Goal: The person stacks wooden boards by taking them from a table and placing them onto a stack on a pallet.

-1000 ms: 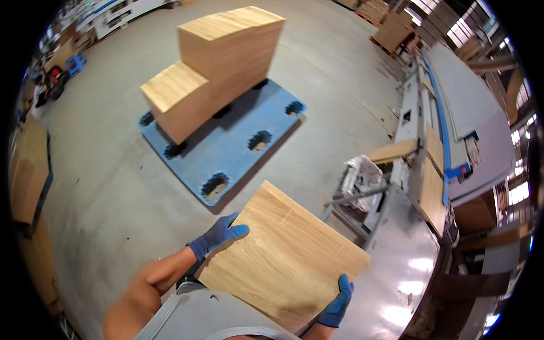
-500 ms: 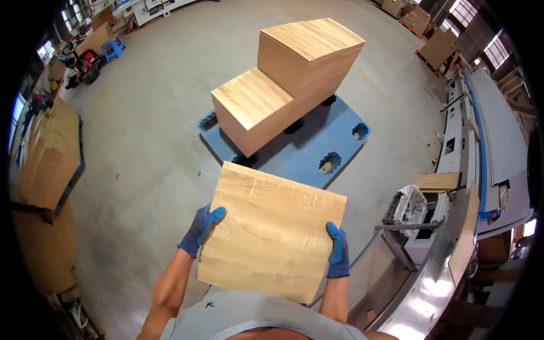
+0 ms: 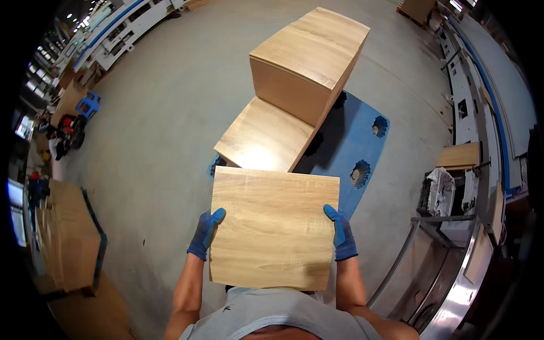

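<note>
Between my two hands is a light wood-grain board (image 3: 273, 229), held nearly flat in front of my chest. My left hand (image 3: 205, 233), in a blue glove, grips its left edge with the thumb on top. On the opposite edge my gloved right hand (image 3: 341, 233) holds it the same way; the fingers of both hands are hidden under the board. Just beyond, a tall stack of matching boards (image 3: 309, 48) rises beside a lower stack (image 3: 269, 136). Both stand on a blue plastic pallet (image 3: 334, 164), and the held board covers the pallet's near part.
To the left stands a pile of brown panels (image 3: 71, 238). A metal-framed table (image 3: 453, 294) and a long machine (image 3: 476, 107) run along the right. Far left are a blue stool (image 3: 88, 104) and a crouching person (image 3: 55, 144); a white machine (image 3: 116, 42) stands behind.
The board has turned to lie squarer in front of me, and I have come closer to the stacks. Both hands keep their grip on its edges.
</note>
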Available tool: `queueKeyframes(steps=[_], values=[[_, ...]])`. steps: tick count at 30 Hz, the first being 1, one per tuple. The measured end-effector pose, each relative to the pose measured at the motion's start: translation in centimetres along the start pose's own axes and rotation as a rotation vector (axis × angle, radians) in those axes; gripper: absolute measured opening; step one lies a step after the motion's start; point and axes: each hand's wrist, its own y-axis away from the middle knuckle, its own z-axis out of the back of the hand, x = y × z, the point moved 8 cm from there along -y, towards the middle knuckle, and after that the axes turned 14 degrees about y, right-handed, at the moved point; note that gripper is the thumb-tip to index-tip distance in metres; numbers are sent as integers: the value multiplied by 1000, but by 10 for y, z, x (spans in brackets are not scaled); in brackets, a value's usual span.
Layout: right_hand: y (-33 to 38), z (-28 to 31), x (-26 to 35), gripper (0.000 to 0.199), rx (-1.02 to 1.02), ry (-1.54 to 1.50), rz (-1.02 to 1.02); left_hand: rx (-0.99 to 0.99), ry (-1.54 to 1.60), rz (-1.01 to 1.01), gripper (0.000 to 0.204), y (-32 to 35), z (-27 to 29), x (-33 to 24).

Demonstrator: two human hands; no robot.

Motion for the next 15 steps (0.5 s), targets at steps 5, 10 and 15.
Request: queueKeyframes(steps=[5,10,15], values=[[-59,-56,4,43,-36,-73,17,52,-144,62,54,-100,51,-47],[-115,-114,12,43,-119,-148,25,144,-246,94,59,-214,70,-95],[-176,-126,-6,43,-294,-121,28,231,-299,183,56,-310,66,-133]])
